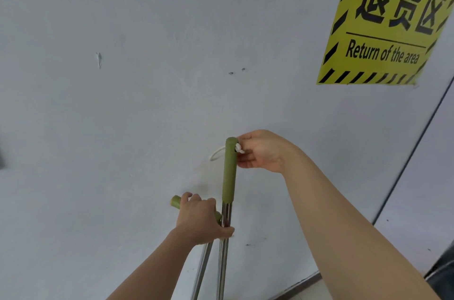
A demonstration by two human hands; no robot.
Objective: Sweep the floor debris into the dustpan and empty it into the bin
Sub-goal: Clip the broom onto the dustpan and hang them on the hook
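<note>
Our left hand (200, 217) grips the short handle (176, 201) against the tall handle (229, 169), both upright by the wall (122, 103); our right hand (260, 151) pinches the white loop (216, 153) at the tall one's top. If the loop snags or our left grip slackens, we judge both poles may clatter down.

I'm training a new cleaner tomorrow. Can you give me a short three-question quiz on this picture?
1. True or false: the left hand grips the shorter green handle.
2. Where does the right hand pinch? A) a dustpan's rim B) the top of the taller green handle C) a bin lid
3. Fill in: the yellow sign reads "Return of the ____".

Key: 1 true; 2 B; 3 area.
</note>
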